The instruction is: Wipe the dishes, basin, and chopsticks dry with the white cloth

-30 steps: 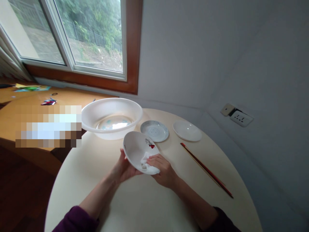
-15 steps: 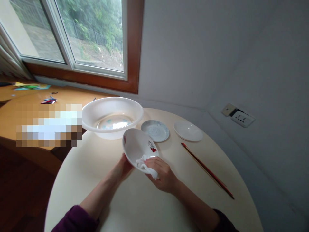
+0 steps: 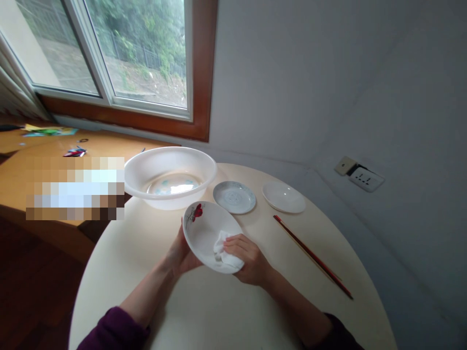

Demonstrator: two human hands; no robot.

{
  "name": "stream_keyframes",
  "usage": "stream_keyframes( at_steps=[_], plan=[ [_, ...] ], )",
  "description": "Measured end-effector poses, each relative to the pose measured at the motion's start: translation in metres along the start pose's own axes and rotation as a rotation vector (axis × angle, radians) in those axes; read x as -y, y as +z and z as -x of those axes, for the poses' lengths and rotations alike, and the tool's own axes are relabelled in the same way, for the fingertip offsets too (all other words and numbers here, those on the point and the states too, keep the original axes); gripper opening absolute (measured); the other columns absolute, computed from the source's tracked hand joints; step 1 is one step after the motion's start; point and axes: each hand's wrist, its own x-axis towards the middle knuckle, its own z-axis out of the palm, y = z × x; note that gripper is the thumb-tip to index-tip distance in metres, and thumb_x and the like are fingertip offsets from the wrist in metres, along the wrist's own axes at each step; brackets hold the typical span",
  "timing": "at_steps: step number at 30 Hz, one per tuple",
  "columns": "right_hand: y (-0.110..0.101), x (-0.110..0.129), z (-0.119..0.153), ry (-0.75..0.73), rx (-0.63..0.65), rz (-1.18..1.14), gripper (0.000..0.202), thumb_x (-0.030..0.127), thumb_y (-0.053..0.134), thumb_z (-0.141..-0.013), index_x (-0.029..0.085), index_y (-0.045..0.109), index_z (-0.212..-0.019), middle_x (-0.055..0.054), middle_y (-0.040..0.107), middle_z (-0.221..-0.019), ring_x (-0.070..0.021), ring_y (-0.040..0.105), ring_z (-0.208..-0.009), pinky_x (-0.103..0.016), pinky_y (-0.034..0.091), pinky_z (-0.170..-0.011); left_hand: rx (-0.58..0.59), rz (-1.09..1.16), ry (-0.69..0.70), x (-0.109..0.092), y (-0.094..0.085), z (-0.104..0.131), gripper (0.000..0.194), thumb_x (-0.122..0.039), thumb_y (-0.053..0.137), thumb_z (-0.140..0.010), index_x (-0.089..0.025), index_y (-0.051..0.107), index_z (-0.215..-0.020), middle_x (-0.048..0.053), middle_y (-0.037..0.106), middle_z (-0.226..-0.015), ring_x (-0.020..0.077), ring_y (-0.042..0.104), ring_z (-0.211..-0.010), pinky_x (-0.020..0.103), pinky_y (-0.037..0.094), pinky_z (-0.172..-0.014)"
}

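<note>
A white bowl (image 3: 204,231) with a red flower on its inner wall is tilted above the table. My left hand (image 3: 182,253) grips it from the left and below; the fingers behind it are hidden. My right hand (image 3: 251,260) is closed on a white cloth (image 3: 223,250), which it presses against the bowl's inner wall at the near right rim. Just beyond the bowl lie a pale blue patterned plate (image 3: 234,197) and, farther right, a white dish (image 3: 283,198).
A large translucent basin (image 3: 171,197) stands at the back left of the round table (image 3: 204,316). Chopsticks (image 3: 314,257) lie on the right side. A wooden desk (image 3: 105,143) adjoins at the left below the window, and a wall socket (image 3: 363,179) is at the right.
The bowl has turned in my left hand, bringing the red flower from the right side to the upper left. My right hand and the cloth have shifted slightly along the rim.
</note>
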Motion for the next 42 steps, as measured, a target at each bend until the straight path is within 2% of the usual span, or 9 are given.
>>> stream_keyframes(
  at_steps=[4,9,19,23,29,33,36,38,42],
  plan=[
    [0.005,0.003,0.001,0.080,-0.004,0.059,0.015,0.021,0.057,-0.079,0.019,0.054,-0.094,-0.009,0.066,-0.082,-0.0226,0.060,-0.084,-0.038,0.052,-0.074,0.014,-0.107,-0.007,0.006,0.002,-0.002,0.070,-0.061,0.058,-0.069,-0.015,0.054,-0.122,0.015,0.060,-0.118,0.0340,0.042,-0.122,0.051,0.022,-0.104],
    [0.010,0.007,0.002,0.186,0.002,0.084,0.015,0.023,0.059,-0.080,0.019,0.056,-0.094,-0.009,0.066,-0.084,-0.0223,0.059,-0.085,-0.037,0.051,-0.074,-0.067,-0.217,0.089,0.012,-0.001,-0.002,0.057,-0.048,0.067,-0.068,-0.016,0.060,-0.115,0.012,0.062,-0.116,0.0304,0.044,-0.121,0.046,0.021,-0.107],
    [0.009,0.008,-0.002,0.066,0.003,0.016,0.026,0.013,0.054,-0.077,0.018,0.053,-0.103,-0.010,0.066,-0.086,-0.0211,0.060,-0.086,-0.035,0.052,-0.075,-0.155,-0.178,0.233,0.009,0.003,-0.007,0.056,-0.059,0.060,-0.069,-0.019,0.064,-0.109,0.009,0.065,-0.112,0.0308,0.038,-0.126,0.043,0.025,-0.106],
    [0.004,0.001,0.000,0.001,0.008,-0.017,0.024,0.015,0.057,-0.075,0.017,0.053,-0.099,-0.011,0.066,-0.088,-0.0204,0.061,-0.085,-0.035,0.052,-0.076,-0.111,-0.129,0.174,0.004,0.003,-0.004,0.059,-0.060,0.052,-0.074,-0.016,0.062,-0.111,0.010,0.064,-0.115,0.0310,0.037,-0.127,0.043,0.022,-0.108],
    [-0.001,-0.003,0.003,-0.003,0.023,-0.050,0.025,0.024,0.064,-0.072,0.016,0.054,-0.093,-0.013,0.066,-0.087,-0.0224,0.061,-0.085,-0.038,0.052,-0.077,0.018,-0.128,-0.009,-0.002,0.001,0.001,0.052,-0.049,0.039,-0.086,-0.012,0.060,-0.116,0.012,0.063,-0.116,0.0297,0.040,-0.125,0.043,0.018,-0.108],
    [0.002,-0.003,0.003,0.014,-0.005,-0.009,0.019,0.022,0.061,-0.074,0.018,0.054,-0.091,-0.010,0.066,-0.084,-0.0223,0.061,-0.085,-0.038,0.053,-0.075,0.037,-0.077,-0.051,-0.001,0.001,0.000,0.067,-0.062,0.035,-0.081,-0.011,0.055,-0.121,0.016,0.059,-0.121,0.0328,0.041,-0.124,0.049,0.022,-0.105],
    [0.006,-0.002,0.003,0.038,-0.023,0.030,0.015,0.023,0.060,-0.077,0.019,0.054,-0.090,-0.009,0.066,-0.082,-0.0226,0.061,-0.084,-0.038,0.053,-0.074,0.039,-0.121,-0.056,0.002,-0.001,0.001,0.075,-0.067,0.046,-0.073,-0.014,0.051,-0.125,0.018,0.057,-0.123,0.0364,0.044,-0.120,0.054,0.028,-0.099],
    [0.008,-0.001,0.003,0.066,-0.028,0.048,0.015,0.023,0.060,-0.078,0.019,0.054,-0.091,-0.009,0.066,-0.081,-0.0228,0.061,-0.083,-0.038,0.052,-0.074,0.028,-0.206,-0.026,0.006,-0.004,0.001,0.071,-0.060,0.057,-0.070,-0.014,0.053,-0.123,0.018,0.058,-0.121,0.0350,0.047,-0.118,0.052,0.032,-0.098],
    [0.010,0.002,0.003,0.133,-0.042,0.049,0.016,0.024,0.060,-0.079,0.019,0.056,-0.094,-0.008,0.066,-0.082,-0.0223,0.061,-0.084,-0.037,0.052,-0.075,-0.050,-0.361,0.136,0.015,-0.008,-0.001,0.063,-0.043,0.072,-0.065,-0.013,0.057,-0.118,0.017,0.060,-0.117,0.0321,0.050,-0.115,0.043,0.035,-0.099]
  ],
)
